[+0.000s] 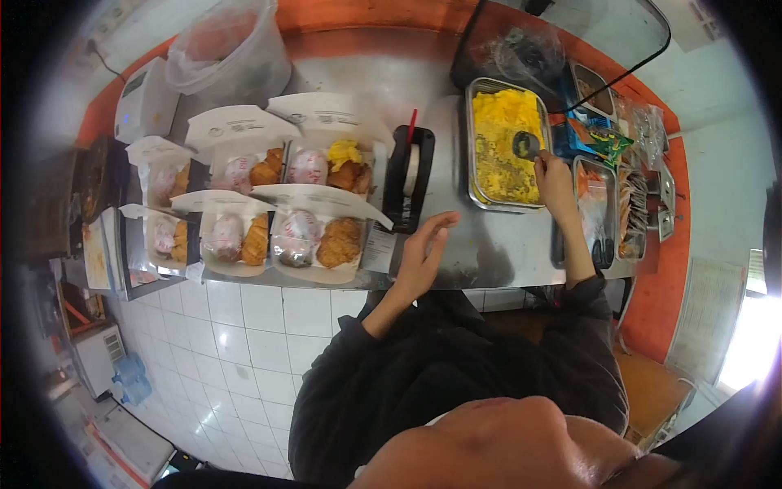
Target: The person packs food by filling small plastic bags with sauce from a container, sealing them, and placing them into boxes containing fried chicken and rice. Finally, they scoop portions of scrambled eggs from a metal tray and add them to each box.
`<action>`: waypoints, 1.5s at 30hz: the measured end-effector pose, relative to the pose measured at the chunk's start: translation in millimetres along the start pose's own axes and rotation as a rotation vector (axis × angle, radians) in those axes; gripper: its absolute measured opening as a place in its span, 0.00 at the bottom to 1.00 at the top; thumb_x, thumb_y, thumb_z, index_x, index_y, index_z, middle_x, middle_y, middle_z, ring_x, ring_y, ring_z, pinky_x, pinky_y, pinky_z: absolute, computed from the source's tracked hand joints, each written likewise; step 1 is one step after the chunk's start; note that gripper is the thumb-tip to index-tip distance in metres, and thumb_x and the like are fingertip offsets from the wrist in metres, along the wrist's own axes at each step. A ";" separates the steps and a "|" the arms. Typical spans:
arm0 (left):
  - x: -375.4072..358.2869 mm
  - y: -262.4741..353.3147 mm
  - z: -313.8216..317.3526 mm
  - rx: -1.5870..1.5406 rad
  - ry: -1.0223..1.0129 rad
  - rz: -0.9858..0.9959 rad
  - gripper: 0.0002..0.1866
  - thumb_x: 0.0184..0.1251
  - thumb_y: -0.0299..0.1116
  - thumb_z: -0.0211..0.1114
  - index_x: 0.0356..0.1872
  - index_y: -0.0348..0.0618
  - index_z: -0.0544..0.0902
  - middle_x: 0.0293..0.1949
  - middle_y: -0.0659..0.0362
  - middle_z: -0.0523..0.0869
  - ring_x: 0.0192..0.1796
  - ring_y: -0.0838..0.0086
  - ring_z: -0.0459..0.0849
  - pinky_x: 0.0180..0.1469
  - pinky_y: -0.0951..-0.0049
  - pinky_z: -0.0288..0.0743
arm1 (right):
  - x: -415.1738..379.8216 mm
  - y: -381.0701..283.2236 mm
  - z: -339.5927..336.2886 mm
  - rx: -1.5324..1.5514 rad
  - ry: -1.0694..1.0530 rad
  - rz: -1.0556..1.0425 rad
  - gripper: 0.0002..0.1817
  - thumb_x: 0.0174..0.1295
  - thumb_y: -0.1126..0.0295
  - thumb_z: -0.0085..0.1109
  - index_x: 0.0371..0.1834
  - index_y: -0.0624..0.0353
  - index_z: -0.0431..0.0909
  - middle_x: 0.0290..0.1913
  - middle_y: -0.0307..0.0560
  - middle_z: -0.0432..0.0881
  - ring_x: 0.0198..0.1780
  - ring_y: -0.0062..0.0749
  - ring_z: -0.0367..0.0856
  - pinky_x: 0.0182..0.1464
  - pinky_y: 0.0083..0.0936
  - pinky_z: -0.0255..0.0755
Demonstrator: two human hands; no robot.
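Observation:
My right hand (554,181) grips the handle of a dark scoop (525,145), whose bowl rests in yellow scrambled egg in a steel tray (471,147). My left hand (422,254) hovers over the counter's front edge with its fingers apart, holding nothing, just below a black tape dispenser (397,196). Left of the dispenser, several open boxes stand in two rows, each with a wrapped round item (300,228) and fried chicken (340,243). The back right box also holds yellow egg (344,153) on top of its chicken.
A clear plastic bucket (257,69) and a white device (147,102) stand at the back left. Right of the egg tray are steel containers (596,213), a green packet (607,145) and plastic bags. A dark-framed clear cover (570,49) rises behind the tray.

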State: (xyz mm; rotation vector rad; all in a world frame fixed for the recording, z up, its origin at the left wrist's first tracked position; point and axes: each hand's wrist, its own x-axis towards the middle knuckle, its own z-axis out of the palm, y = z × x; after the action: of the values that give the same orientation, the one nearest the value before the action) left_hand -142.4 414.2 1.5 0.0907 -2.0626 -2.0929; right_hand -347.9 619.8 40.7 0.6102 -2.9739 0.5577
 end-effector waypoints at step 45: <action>50.8 -38.7 91.3 -0.442 -0.018 -0.417 0.39 0.73 0.40 0.47 0.69 0.30 0.33 0.73 0.47 0.36 0.75 0.67 0.36 0.72 0.72 0.35 | 32.9 62.0 51.4 -0.067 -0.244 -0.296 0.09 0.56 0.74 0.53 0.39 0.67 0.73 0.23 0.63 0.76 0.27 0.51 0.80 0.29 0.41 0.71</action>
State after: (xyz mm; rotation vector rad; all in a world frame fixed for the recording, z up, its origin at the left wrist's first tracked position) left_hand -212.7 494.7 -29.9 0.4686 -1.6430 -2.7520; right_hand -401.5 642.3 -24.1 1.1618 -3.0169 0.3813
